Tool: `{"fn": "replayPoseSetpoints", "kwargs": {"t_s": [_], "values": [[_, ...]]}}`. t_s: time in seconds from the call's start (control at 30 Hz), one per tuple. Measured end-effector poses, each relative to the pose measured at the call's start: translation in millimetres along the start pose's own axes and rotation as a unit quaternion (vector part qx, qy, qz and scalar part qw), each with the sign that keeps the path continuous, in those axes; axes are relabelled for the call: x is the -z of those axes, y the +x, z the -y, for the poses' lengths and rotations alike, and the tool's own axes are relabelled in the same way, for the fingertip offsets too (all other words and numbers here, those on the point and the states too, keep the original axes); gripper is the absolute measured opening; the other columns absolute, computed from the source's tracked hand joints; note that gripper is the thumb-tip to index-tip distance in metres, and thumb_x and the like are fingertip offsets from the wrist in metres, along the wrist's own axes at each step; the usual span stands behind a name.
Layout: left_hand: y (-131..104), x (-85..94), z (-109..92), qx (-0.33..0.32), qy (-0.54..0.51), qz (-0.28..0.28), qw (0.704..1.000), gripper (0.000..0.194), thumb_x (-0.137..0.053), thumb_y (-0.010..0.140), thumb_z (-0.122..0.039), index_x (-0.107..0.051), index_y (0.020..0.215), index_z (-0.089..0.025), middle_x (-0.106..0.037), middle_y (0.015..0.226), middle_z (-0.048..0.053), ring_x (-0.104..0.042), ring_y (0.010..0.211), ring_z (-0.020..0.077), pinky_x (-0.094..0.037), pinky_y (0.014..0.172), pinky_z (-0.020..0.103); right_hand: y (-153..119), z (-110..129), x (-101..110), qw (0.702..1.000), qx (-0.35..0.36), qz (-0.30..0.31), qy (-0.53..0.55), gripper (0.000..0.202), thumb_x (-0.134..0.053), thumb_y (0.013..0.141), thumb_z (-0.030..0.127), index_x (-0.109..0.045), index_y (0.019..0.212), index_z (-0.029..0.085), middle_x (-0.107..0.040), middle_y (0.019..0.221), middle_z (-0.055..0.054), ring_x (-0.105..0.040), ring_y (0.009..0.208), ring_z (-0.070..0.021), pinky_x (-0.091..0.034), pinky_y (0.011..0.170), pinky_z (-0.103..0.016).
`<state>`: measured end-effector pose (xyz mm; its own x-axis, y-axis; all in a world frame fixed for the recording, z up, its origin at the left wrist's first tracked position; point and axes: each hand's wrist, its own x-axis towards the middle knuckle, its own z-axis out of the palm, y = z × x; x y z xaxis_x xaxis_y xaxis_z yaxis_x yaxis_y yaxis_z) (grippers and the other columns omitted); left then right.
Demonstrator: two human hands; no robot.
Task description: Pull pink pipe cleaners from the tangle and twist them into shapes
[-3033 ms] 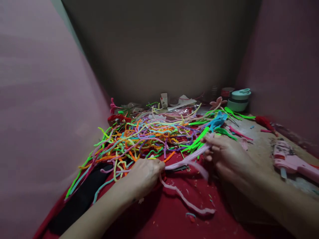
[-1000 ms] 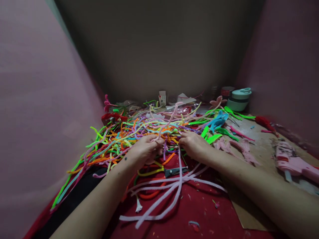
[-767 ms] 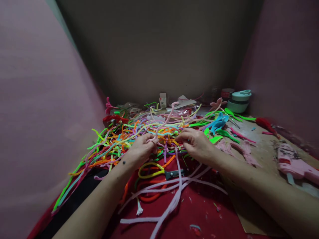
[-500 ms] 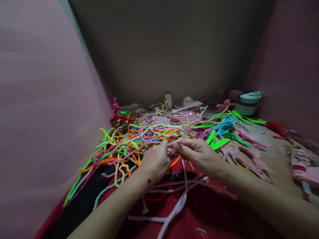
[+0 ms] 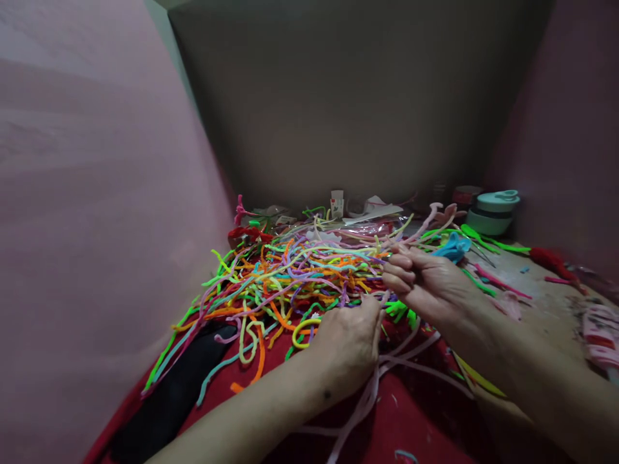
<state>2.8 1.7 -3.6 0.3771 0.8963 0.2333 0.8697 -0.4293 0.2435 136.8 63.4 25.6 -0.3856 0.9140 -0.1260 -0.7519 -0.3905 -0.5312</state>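
Since half a second ago the hands have been parting: in the head view, the left hand [image 5: 348, 341] is now sitting nearer and lower, while the right hand [image 5: 438, 283] is standing off to the right and farther away. The whole scene is also shifting a little rightward as the head turns.

The left fingers are closing tightly, thumb against forefinger, and seem to be pinching a pale pink stem [image 5: 427, 222]. The right fingers are curling inward, apparently around the same stem, whose tip is poking out beyond them on the far side; its middle is hidden, so whether it is one piece I cannot tell.

For good handling, the left pinch should probably be staying firm while the right is guiding lightly, since a hard squeeze could be kinking a wired core or flattening the pile.

Fuzzy, bendy stems are lying tangled in a bright heap [image 5: 300, 258] to the left and far. Lavender strands [image 5: 360, 406] are trailing smoothly over creased red cloth [image 5: 420, 432] on the near side. A rounded yellow loop [image 5: 294, 335] is showing just left of the left hand.
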Motion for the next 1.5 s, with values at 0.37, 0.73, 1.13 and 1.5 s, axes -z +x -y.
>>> {"fn": "replayPoseSetpoints", "kwargs": {"t_s": [0.37, 0.73, 1.13, 1.5], "values": [[2, 57.9, 42, 0.061, 0.037, 0.002, 0.997, 0.022, -0.038, 0.085, -0.026, -0.057, 0.074, -0.021, -0.046, 0.055, -0.004, -0.036, 0.049, 0.0086, -0.025, 0.049, 0.020, -13, 21, 7, 0.997, 0.049, -0.044, 0.051, 0.028, -0.043, 0.083, 0.006, -0.035, 0.058, 0.017, -0.022, 0.045, 0.008, -0.016, 0.036, -0.0041, -0.012, 0.032, -0.020], [41, 65.0, 103, 0.108, 0.120, -0.099, 0.982, 0.029, -0.042, 0.082, -0.034, -0.064, 0.091, -0.017, -0.064, 0.093, 0.008, -0.055, 0.087, 0.0199, -0.040, 0.078, 0.029, -3, 13, 29, 0.999, -0.010, -0.023, 0.037, 0.014, -0.045, 0.084, 0.013, -0.052, 0.071, 0.016, -0.015, 0.042, 0.011, -0.008, 0.035, -0.0042, -0.008, 0.032, -0.018], [57, 38.6, 105, 0.040, 0.105, -0.013, 0.994, 0.024, -0.043, 0.082, -0.026, -0.064, 0.074, -0.017, -0.060, 0.075, 0.003, -0.051, 0.072, 0.0141, -0.036, 0.067, 0.024, -1, 28, 34, 0.999, 0.013, -0.026, 0.044, 0.020, -0.044, 0.084, 0.019, -0.055, 0.068, 0.015, -0.017, 0.034, 0.011, -0.008, 0.032, -0.0048, -0.010, 0.031, -0.018], [17, 13.1, 88, -0.078, 0.210, 0.047, 0.973, 0.023, -0.040, 0.087, -0.019, -0.062, 0.095, -0.019, -0.054, 0.083, 0.007, -0.044, 0.080, 0.0182, -0.036, 0.072, 0.032, 5, 21, 47, 0.999, 0.000, -0.023, 0.032, 0.021, -0.043, 0.083, 0.020, -0.059, 0.070, 0.013, -0.020, 0.034, 0.010, -0.011, 0.032, -0.0057, -0.015, 0.031, -0.018]]}}
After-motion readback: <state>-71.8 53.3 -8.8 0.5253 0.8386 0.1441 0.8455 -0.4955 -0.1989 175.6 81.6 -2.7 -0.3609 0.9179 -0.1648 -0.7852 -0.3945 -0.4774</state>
